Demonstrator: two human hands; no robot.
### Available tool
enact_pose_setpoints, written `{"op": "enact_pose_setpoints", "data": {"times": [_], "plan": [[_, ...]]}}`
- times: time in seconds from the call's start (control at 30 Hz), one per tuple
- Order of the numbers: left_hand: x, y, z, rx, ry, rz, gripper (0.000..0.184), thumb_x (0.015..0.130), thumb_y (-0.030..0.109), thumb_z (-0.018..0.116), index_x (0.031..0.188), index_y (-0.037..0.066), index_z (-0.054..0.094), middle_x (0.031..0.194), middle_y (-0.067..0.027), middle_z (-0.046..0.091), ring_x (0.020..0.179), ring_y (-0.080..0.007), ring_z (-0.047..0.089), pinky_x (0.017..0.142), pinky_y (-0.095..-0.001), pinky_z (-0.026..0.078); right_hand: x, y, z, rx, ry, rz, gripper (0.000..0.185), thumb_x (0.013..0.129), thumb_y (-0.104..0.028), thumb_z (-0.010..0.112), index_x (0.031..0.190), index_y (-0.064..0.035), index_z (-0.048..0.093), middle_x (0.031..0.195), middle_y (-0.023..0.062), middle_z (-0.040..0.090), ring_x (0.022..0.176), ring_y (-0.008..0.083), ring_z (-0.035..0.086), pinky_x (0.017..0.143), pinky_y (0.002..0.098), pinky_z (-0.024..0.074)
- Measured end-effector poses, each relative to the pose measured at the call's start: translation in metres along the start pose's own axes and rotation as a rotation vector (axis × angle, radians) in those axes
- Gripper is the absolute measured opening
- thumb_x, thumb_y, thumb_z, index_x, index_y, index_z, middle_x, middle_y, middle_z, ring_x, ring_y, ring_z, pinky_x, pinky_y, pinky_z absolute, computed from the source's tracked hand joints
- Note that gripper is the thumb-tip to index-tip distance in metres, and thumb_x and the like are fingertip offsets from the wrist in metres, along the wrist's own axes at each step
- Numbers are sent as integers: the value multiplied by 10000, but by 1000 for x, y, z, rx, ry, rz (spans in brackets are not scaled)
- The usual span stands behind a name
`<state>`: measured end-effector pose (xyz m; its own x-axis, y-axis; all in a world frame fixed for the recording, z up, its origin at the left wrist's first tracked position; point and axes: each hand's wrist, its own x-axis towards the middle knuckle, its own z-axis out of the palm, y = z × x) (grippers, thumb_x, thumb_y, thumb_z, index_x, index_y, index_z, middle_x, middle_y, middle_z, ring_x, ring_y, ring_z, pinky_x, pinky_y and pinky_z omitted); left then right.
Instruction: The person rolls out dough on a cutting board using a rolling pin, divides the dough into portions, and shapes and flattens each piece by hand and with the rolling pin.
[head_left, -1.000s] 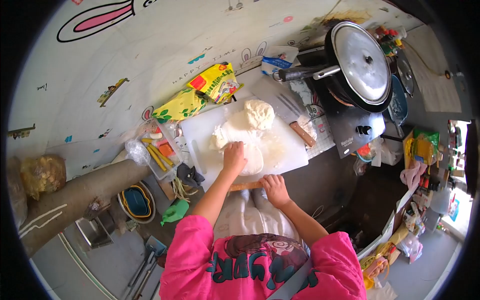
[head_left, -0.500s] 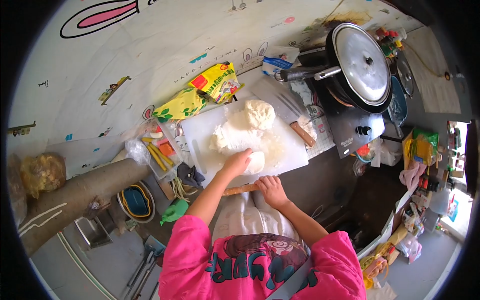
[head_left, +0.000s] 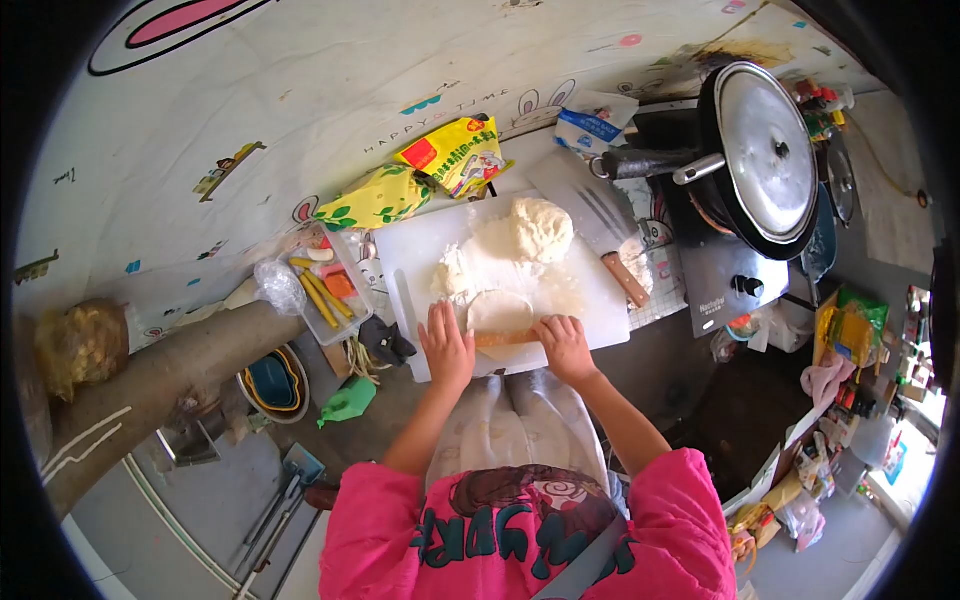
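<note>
A flat round of dough (head_left: 500,310) lies near the front of the white cutting board (head_left: 405,283). Across its near edge is a wooden rolling pin (head_left: 506,340). My left hand (head_left: 447,345) is on the pin's left end, its fingers pointing forward over it. At the other end, my right hand (head_left: 566,347) is closed on the pin with bent fingers. A large dough ball (head_left: 541,229) rests farther back on the board, and a smaller floury piece of dough (head_left: 455,270) is at its left. Loose flour dusts the surface between them.
A cleaver (head_left: 625,279) lies along the board's right side. Beyond it stands a lidded pan (head_left: 765,150) on a cooktop (head_left: 725,280). Yellow bags (head_left: 455,155) lean at the wall behind. A clear plastic box (head_left: 330,290) with yellow sticks is at the left.
My left hand has left the dough round and come down onto the rolling pin's left end. The pin has moved forward from the board's front edge onto the dough, with my right hand on it.
</note>
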<state>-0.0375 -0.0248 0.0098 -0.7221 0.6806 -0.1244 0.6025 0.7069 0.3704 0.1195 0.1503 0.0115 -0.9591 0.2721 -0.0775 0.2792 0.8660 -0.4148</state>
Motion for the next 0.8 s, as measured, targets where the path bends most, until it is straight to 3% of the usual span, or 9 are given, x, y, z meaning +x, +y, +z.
{"op": "enact_pose_setpoints", "data": {"times": [0.17, 0.2, 0.3, 0.33, 0.47, 0.63, 0.67, 0.7, 0.8], "plan": [[24, 2, 38, 7, 67, -163, 830, 826, 230, 642, 1459, -29, 173, 1515, -212, 197, 1410, -347, 199, 1100, -574, 161, 32, 13, -6, 12, 18, 55, 367, 773, -229, 631, 1088, -52, 563, 1079, 100, 559, 1055, 264, 513, 927, 411, 378], [31, 4, 38, -4, 114, -178, 833, 825, 230, 643, 1459, -31, 170, 1513, -213, 199, 1409, -347, 199, 1102, -573, 154, 38, 20, 6, -39, 120, 41, 396, 726, -287, 678, 1021, -52, 558, 1020, 108, 563, 1004, 273, 526, 891, 423, 388], [56, 6, 32, -48, 211, -221, 823, 827, 224, 641, 1453, -37, 175, 1501, -215, 216, 1403, -346, 205, 1105, -574, 143, 64, 25, 6, 13, 84, 197, 299, 754, -276, 652, 927, -61, 538, 948, 110, 552, 935, 284, 531, 846, 425, 398], [67, 8, 29, -69, 239, -231, 817, 828, 222, 640, 1450, -39, 180, 1497, -215, 223, 1401, -345, 208, 1105, -574, 140, 73, 27, 9, -13, 206, 198, 214, 779, -249, 625, 851, -81, 513, 878, 93, 540, 878, 282, 529, 804, 423, 399], [99, 11, 22, -97, 222, -224, 762, 824, 126, 617, 1443, -24, 200, 1482, -197, 257, 1384, -358, 231, 1103, -565, 151, 90, 31, 5, 15, 216, 270, 153, 798, -231, 605, 807, -102, 524, 845, 64, 546, 859, 260, 537, 785, 414, 392], [83, 0, 24, -51, 164, 15, 624, 817, 116, 611, 1389, 43, 372, 1466, -170, 289, 1350, -372, 277, 1098, -544, 191, 71, 24, 9, 27, 207, 191, 185, 790, -259, 629, 800, -104, 529, 833, 65, 538, 852, 258, 530, 783, 406, 389], [76, -2, 21, -119, 132, 70, 565, 808, 108, 615, 1342, 52, 437, 1447, -183, 306, 1316, -397, 308, 1086, -525, 239, 59, 21, 11, 30, 202, 161, 193, 787, -266, 634, 799, -104, 529, 828, 64, 535, 850, 258, 528, 783, 405, 389], [70, -2, 19, -148, 123, 82, 564, 804, 102, 619, 1336, 46, 440, 1444, -188, 308, 1311, -403, 311, 1078, -520, 255, 46, 17, 12, 18, 91, 160, 223, 776, -275, 643, 872, -95, 551, 877, 68, 549, 893, 253, 531, 811, 404, 391], [63, 3, 12, -210, 107, 96, 497, 769, 33, 637, 1246, 38, 497, 1400, -208, 351, 1269, -415, 350, 1037, -502, 327, 21, 3, 8, 51, 141, 103, 278, 767, -212, 638, 1004, -82, 573, 974, 68, 572, 940, 265, 542, 843, 404, 393]]}}
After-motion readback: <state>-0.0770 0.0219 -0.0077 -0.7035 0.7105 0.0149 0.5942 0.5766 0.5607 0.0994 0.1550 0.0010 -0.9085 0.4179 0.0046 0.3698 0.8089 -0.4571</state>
